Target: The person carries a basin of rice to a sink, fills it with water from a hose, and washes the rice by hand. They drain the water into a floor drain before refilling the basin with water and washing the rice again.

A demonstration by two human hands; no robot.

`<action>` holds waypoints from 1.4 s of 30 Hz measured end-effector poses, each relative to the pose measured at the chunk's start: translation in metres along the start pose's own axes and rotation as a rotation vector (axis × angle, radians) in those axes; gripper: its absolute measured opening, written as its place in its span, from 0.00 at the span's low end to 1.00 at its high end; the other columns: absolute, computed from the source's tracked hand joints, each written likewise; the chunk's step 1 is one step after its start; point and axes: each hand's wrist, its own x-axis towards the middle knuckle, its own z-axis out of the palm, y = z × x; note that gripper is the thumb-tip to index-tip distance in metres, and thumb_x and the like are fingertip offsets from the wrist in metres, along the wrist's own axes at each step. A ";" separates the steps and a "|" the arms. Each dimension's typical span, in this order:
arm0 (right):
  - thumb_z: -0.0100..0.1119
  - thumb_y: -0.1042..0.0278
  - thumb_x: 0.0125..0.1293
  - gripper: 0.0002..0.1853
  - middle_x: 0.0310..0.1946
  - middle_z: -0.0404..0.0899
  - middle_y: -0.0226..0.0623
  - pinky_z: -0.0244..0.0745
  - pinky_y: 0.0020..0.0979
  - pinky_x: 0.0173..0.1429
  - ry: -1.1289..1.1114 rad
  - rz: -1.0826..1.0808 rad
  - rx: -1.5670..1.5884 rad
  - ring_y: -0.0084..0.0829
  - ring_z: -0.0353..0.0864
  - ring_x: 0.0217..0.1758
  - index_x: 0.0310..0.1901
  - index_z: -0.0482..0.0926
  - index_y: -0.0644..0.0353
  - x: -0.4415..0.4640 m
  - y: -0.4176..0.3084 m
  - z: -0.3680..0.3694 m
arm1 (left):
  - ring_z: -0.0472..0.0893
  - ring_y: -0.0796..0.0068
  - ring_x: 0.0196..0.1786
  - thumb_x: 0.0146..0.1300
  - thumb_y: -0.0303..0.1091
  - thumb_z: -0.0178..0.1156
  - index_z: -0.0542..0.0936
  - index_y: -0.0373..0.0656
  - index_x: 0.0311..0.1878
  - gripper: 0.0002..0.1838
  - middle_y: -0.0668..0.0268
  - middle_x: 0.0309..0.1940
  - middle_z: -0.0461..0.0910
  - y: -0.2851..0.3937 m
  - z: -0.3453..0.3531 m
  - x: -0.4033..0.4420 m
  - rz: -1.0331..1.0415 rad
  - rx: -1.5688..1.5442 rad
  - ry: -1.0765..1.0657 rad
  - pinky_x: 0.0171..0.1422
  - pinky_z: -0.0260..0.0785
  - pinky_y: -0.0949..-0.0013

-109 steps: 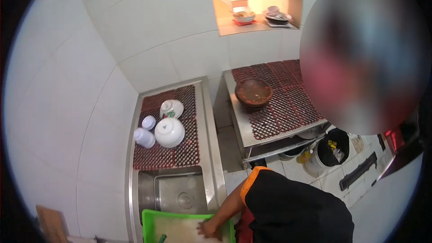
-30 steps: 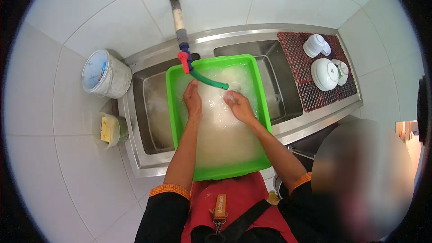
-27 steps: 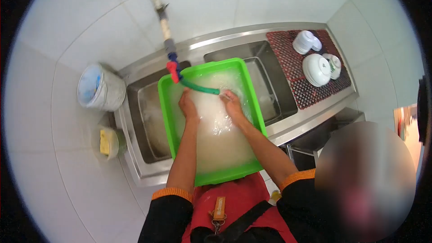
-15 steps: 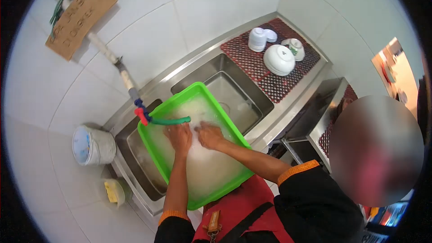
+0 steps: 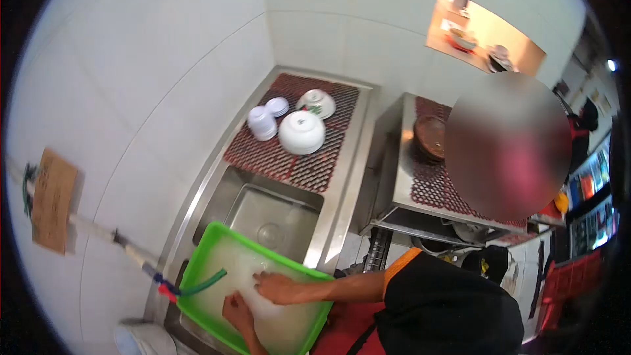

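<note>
A green plastic tub (image 5: 213, 229) full of cloudy, whitish water sits over the sink. My left hand (image 5: 238, 312) is at the water's surface with its fingers curled, and whatever they may hold is hidden. To its upper right, my right hand (image 5: 276, 288) reaches in over the tub's side, its fingers apart and their tips in the water. A paler white patch shows in the water between the hands; I cannot tell whether it is foam or an object. A green hose (image 5: 209, 283) from a red-handled tap (image 5: 167, 291) hangs over the tub.
Stacked white bowls (image 5: 302, 133), white cups (image 5: 262, 123) and a patterned bowl (image 5: 316, 102) stand upside down on a red-and-black mat (image 5: 289, 167). Beyond the steel sink basin (image 5: 273, 213), a side counter holds brown dishes (image 5: 430, 137). A person with a blurred head is at right. A white bucket (image 5: 141, 338) stands lower left.
My view has swung to the right, so tub and tap appear lower left. My hands, close together before, are farther apart, and the right fingers look more spread.
</note>
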 end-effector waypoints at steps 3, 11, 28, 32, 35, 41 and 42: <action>0.52 0.72 0.54 0.10 0.46 0.76 0.54 0.77 0.44 0.45 -0.029 -0.017 0.146 0.45 0.76 0.53 0.36 0.79 0.65 0.013 0.002 -0.001 | 0.70 0.54 0.21 0.62 0.36 0.59 0.74 0.33 0.24 0.16 0.55 0.18 0.72 -0.022 0.001 0.003 0.080 0.125 -0.084 0.29 0.62 0.56; 0.59 0.67 0.53 0.09 0.46 0.74 0.46 0.75 0.39 0.48 0.443 -0.366 0.087 0.42 0.72 0.54 0.32 0.75 0.63 0.019 0.026 0.056 | 0.79 0.52 0.35 0.65 0.48 0.56 0.81 0.35 0.38 0.21 0.48 0.35 0.80 0.086 -0.099 0.000 0.114 0.322 -0.181 0.41 0.71 0.55; 0.56 0.65 0.60 0.09 0.34 0.77 0.44 0.75 0.43 0.45 0.080 -0.485 0.353 0.45 0.79 0.40 0.32 0.76 0.62 0.004 -0.021 -0.055 | 0.77 0.56 0.51 0.54 0.28 0.66 0.80 0.38 0.45 0.14 0.53 0.44 0.80 0.070 -0.190 0.089 0.432 0.140 -0.293 0.59 0.67 0.60; 0.59 0.62 0.58 0.12 0.32 0.79 0.48 0.76 0.45 0.44 -0.497 -0.372 1.290 0.49 0.80 0.40 0.31 0.78 0.65 0.012 -0.014 -0.034 | 0.67 0.56 0.65 0.53 0.26 0.66 0.77 0.43 0.54 0.22 0.52 0.52 0.76 0.058 -0.187 0.101 0.466 0.408 -0.359 0.69 0.57 0.57; 0.61 0.57 0.58 0.17 0.36 0.80 0.49 0.76 0.46 0.43 -0.217 -0.497 -0.001 0.48 0.81 0.42 0.35 0.79 0.66 0.003 0.010 0.001 | 0.68 0.55 0.22 0.57 0.34 0.63 0.73 0.35 0.22 0.14 0.57 0.17 0.70 0.066 -0.160 0.110 0.985 0.325 0.078 0.30 0.60 0.58; 0.59 0.51 0.60 0.21 0.40 0.79 0.44 0.73 0.46 0.50 -0.604 -0.609 0.710 0.47 0.79 0.46 0.46 0.79 0.60 -0.028 -0.021 -0.067 | 0.67 0.58 0.22 0.52 0.35 0.67 0.72 0.38 0.19 0.16 0.60 0.15 0.67 0.048 -0.154 0.107 0.506 0.258 0.218 0.28 0.57 0.59; 0.60 0.52 0.60 0.20 0.41 0.79 0.43 0.72 0.45 0.51 -0.526 -0.519 0.568 0.46 0.78 0.47 0.46 0.79 0.59 -0.030 -0.020 -0.061 | 0.68 0.60 0.23 0.52 0.37 0.68 0.71 0.38 0.19 0.18 0.60 0.17 0.69 0.062 -0.154 0.101 0.415 0.165 0.203 0.29 0.58 0.60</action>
